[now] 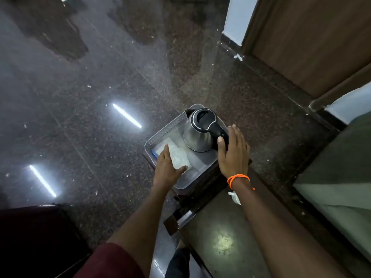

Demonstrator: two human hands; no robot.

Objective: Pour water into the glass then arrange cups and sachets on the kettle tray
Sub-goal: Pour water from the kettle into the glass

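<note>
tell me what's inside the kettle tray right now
The kettle tray holds a steel kettle at its far end, a clear upturned cup under the left hand, and pale sachets beside it. The hand covers part of them.

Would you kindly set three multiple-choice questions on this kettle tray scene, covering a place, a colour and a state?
1. Where in the tray does the kettle stand?
A. the far end
B. the near end
C. outside it

2. What colour is the band on the right wrist?
A. blue
B. orange
C. green

3. How is the kettle's lid?
A. closed
B. open
C. removed

Answers:
1 A: it stands beyond the cups under the left hand.
2 B: orange cord behind the right hand.
3 A: the black lid sits flat.
</note>
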